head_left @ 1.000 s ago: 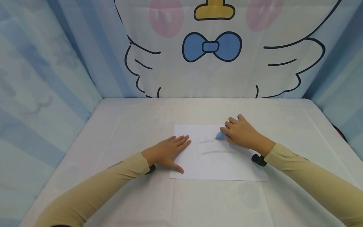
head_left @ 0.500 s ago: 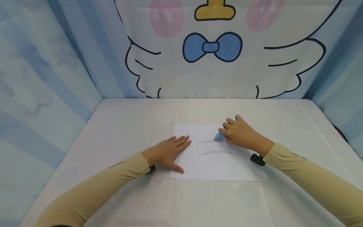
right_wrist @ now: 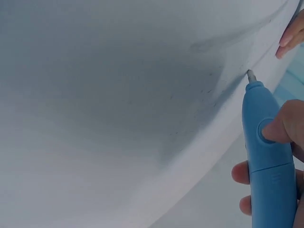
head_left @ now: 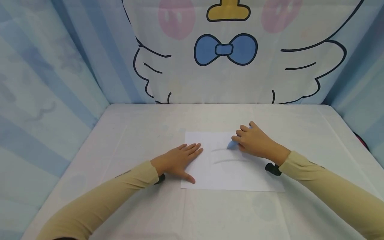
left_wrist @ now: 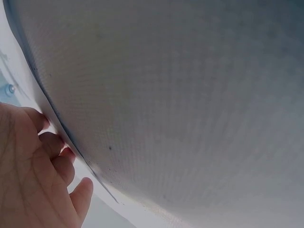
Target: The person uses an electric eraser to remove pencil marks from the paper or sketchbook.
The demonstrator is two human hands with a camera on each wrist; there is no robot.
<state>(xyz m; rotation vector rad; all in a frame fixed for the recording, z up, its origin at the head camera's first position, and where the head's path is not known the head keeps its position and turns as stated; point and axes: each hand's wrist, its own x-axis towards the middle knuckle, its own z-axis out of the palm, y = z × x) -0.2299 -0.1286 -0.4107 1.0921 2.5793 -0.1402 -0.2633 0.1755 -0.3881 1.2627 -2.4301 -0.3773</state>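
A white sheet of paper (head_left: 216, 178) lies on the table with two faint grey pencil strokes on it. My left hand (head_left: 177, 163) rests on its left edge, fingers spread and thumb apart. In the left wrist view that hand (left_wrist: 38, 166) shows its palm beside the paper's edge. My right hand (head_left: 259, 141) grips a blue electric eraser (right_wrist: 268, 152), with the thumb on its round button. The eraser's small grey tip meets the paper at the end of the upper stroke, as far as I can tell. Dark crumbs dot the paper near the tip.
A pale cloth covers the table (head_left: 144, 123). Behind it hangs a curtain (head_left: 219, 81) with a cartoon print and a blue bow tie. Striped blue curtains (head_left: 39, 110) close in both sides. A black wrist camera (head_left: 273, 169) sits under the right wrist.
The right hand has shifted slightly left and toward me with the electric eraser, then stayed nearly still. The left hand has kept its place on the paper.
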